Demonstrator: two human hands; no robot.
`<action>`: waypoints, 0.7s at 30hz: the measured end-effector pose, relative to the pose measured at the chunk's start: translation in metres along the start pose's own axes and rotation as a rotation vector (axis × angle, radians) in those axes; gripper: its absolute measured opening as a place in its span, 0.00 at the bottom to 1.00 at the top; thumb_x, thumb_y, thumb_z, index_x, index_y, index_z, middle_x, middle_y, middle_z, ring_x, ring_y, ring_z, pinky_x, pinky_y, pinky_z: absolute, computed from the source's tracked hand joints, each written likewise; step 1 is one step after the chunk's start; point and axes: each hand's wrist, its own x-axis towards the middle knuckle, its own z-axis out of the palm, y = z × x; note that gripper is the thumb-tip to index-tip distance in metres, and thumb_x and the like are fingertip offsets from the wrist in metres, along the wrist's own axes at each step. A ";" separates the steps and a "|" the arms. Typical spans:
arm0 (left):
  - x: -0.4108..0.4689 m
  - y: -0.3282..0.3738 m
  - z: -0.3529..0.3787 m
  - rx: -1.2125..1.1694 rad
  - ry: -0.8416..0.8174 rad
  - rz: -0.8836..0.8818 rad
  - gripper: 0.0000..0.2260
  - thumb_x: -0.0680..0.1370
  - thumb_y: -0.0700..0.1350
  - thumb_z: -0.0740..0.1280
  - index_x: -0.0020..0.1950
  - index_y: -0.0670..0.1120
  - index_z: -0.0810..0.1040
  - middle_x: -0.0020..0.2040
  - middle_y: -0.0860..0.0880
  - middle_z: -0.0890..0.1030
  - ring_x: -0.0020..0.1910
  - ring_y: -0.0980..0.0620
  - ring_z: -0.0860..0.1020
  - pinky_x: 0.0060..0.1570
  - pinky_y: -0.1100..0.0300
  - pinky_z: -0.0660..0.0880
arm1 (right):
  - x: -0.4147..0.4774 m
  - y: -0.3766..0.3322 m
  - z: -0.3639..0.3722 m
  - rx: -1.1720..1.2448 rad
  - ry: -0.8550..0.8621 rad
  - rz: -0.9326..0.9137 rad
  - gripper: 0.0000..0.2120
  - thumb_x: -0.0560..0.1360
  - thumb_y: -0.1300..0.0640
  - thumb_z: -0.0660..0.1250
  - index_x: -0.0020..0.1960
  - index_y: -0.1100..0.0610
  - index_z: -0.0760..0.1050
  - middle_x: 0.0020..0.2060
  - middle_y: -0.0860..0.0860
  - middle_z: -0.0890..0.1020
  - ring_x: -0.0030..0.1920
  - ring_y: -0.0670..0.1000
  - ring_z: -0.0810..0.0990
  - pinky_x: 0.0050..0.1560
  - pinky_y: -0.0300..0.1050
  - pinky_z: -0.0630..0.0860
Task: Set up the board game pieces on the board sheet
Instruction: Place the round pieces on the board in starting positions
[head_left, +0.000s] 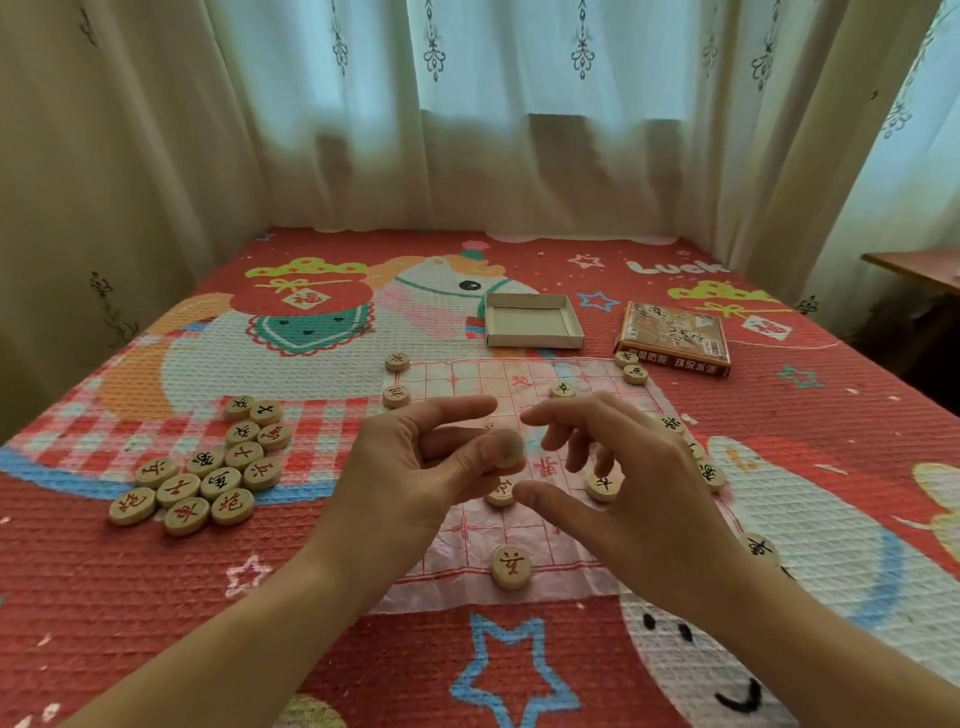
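Pinched between thumb and curled fingers of the left grip (415, 467): one round wooden xiangqi piece (508, 451), blurred, its character unreadable, held above the middle of the board sheet (467, 551). Just to its right, the right grip (634, 483), fingers spread apart and holding nothing, seemingly hovering over the sheet rather than touching it. Directly below the held piece, flat on the sheet, a centre piece (500, 492); at the sheet's near edge, a red-marked piece (511, 566); several more along the far and right edges. Well to the left, off the sheet, a loose cluster of pieces (208, 467) on the red cartoon bedspread (156, 597). Beyond the sheet, an open cardboard tray (535, 340) and a printed box (672, 338).
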 end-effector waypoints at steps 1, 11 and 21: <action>-0.001 0.000 0.001 0.008 -0.016 0.001 0.16 0.73 0.39 0.71 0.61 0.45 0.80 0.47 0.44 0.88 0.48 0.46 0.87 0.46 0.58 0.84 | 0.000 0.000 0.000 -0.008 0.005 -0.001 0.22 0.71 0.47 0.78 0.63 0.48 0.79 0.47 0.42 0.79 0.44 0.46 0.78 0.46 0.31 0.70; -0.002 0.000 0.003 0.056 -0.062 -0.001 0.18 0.70 0.44 0.74 0.59 0.43 0.82 0.46 0.44 0.88 0.45 0.45 0.87 0.46 0.52 0.84 | -0.001 0.001 0.001 -0.008 0.016 -0.037 0.15 0.71 0.54 0.80 0.57 0.49 0.83 0.48 0.42 0.80 0.43 0.45 0.78 0.44 0.29 0.68; -0.003 -0.002 0.005 0.041 -0.044 0.011 0.14 0.73 0.46 0.71 0.55 0.42 0.83 0.46 0.45 0.88 0.46 0.47 0.87 0.45 0.57 0.84 | 0.001 0.004 0.001 -0.075 0.022 -0.061 0.13 0.70 0.55 0.79 0.54 0.53 0.84 0.45 0.44 0.82 0.46 0.39 0.77 0.47 0.28 0.70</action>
